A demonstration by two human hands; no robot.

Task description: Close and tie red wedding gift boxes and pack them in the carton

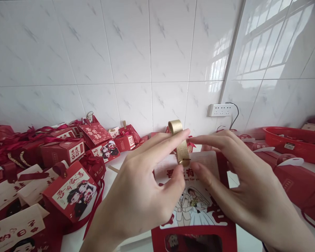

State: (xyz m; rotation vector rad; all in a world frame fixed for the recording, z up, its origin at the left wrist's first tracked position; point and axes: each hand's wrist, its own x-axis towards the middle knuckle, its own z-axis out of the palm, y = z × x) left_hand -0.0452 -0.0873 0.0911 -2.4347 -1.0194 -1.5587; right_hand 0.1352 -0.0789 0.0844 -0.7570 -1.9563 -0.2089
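A red and white gift box (194,206) printed with a cartoon wedding couple stands in front of me, low in the centre. A gold strap handle (179,140) loops up from its top edge. My left hand (141,196) pinches the lower end of the gold handle between thumb and forefinger, its other fingers stretched out above. My right hand (241,189) grips the box's top edge beside the handle, thumb in front and fingers behind it.
Several finished red gift boxes (68,192) with ribbons crowd the white counter at the left. Flat red box blanks (291,175) lie at the right. A red plastic basket (296,141) sits at far right. A white power strip (222,109) hangs on the tiled wall.
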